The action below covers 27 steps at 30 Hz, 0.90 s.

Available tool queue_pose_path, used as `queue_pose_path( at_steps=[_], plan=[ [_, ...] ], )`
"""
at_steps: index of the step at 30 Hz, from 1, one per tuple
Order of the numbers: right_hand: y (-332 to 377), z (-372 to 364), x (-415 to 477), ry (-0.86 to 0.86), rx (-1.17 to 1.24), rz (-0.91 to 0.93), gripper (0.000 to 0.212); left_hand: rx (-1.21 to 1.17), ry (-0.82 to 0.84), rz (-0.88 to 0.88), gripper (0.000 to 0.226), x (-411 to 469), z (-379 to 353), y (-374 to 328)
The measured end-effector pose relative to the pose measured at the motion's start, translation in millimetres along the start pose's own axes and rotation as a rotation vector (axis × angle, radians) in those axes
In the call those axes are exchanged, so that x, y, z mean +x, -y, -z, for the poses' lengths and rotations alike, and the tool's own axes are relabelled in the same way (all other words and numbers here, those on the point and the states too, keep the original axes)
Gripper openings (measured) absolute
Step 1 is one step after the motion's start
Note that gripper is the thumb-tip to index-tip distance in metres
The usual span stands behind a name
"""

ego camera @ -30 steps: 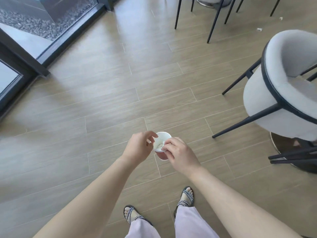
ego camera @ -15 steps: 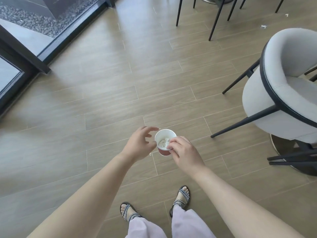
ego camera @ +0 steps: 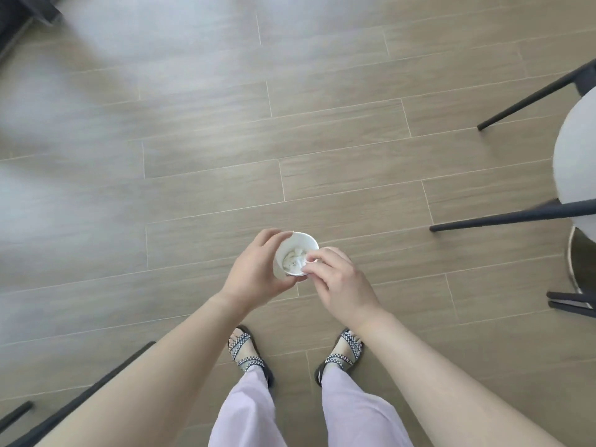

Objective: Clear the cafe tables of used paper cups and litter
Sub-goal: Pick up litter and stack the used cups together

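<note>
Wood-look plank floor (ego camera: 322, 140) everywhere, plus a pale padded chair (ego camera: 577, 156) on black legs off at the right edge. No counter in view at all. The paper cup (ego camera: 295, 253) is up in the air in front of the person, above the floor just beyond their sandals (ego camera: 245, 350). The left hand (ego camera: 254, 272) wraps its far-left side, and the right hand (ego camera: 342, 285) pinches the near-right rim with curled fingertips. White crumpled litter (ego camera: 293, 261) sits inside. My worry: with two hands on one flimsy cup, if one lets go before the other has a solid hold, it tips and the scraps end up on the floor. Squeezing the thin wall could pop them out too.
</note>
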State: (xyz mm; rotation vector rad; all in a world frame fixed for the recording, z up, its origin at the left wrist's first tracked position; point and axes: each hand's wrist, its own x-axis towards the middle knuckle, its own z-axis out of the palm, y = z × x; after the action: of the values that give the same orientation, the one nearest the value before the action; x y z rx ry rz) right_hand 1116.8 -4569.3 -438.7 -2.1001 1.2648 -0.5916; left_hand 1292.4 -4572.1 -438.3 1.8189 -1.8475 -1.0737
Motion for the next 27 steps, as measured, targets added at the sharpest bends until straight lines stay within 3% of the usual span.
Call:
queue_pose_path(
  at_steps=[8, 16, 21, 27],
  plan=[
    [-169.0, -204.2, 14.0, 0.061, 0.008, -0.073, 0.018, 0.140, -0.023, 0.048, 0.064, 55.7, -114.9, 223.3],
    [-328.0, -375.9, 61.8, 0.147, -0.063, -0.089, 0.014, 0.323, 0.101, -0.088, 0.016, 136.6, -209.0, 409.5],
    [-374.7, -442.4, 84.7, 0.236, -0.136, -0.093, 0.017, 0.283, 0.038, -0.133, 0.018, 164.4, -233.2, 453.8],
    [-376.4, -456.6, 86.6, 0.373, -0.207, -0.138, 0.013, 0.251, -0.009, -0.111, 0.025, 170.9, -230.6, 449.8]
  ],
)
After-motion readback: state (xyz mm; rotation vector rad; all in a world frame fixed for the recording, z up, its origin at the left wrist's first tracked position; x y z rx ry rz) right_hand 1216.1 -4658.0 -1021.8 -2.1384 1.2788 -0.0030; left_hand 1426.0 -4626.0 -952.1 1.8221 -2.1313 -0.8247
